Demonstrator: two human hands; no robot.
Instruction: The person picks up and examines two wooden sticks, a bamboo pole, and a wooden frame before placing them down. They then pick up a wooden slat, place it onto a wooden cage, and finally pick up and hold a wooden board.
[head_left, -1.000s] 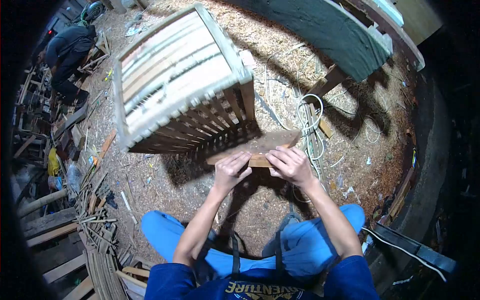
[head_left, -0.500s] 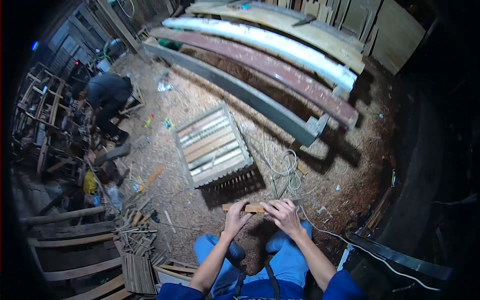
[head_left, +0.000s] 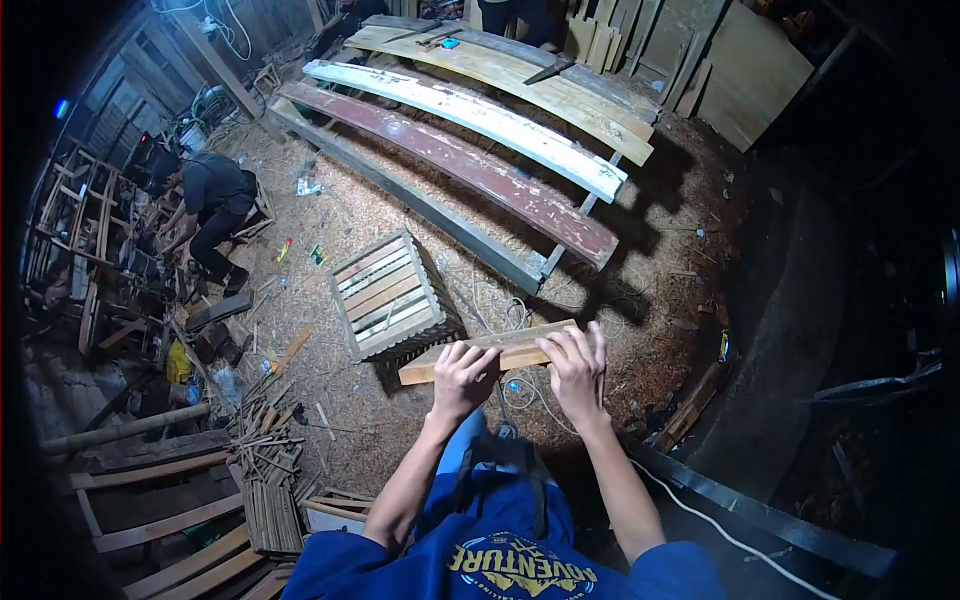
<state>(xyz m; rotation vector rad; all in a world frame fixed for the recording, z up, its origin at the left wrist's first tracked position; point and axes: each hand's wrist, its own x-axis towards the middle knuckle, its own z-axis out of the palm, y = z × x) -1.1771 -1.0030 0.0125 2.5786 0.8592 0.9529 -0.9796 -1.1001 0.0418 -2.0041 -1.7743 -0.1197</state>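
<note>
Both my hands hold a short wooden board level in front of me, well above the floor. My left hand grips it near the middle, fingers over the top edge. My right hand grips the right end, fingers wrapped over it. Just beyond the board's left end, a slatted wooden crate stands on the sawdust-covered floor.
Long curved planks lie across supports beyond the crate. A white cable coils on the floor under the board. Stacks of slats and timber fill the left. Another person crouches at far left. A dark beam runs at my right.
The view has risen far above the floor, so the crate looks much smaller. The board has lifted up with my hands, and my knees are no longer bent in front.
</note>
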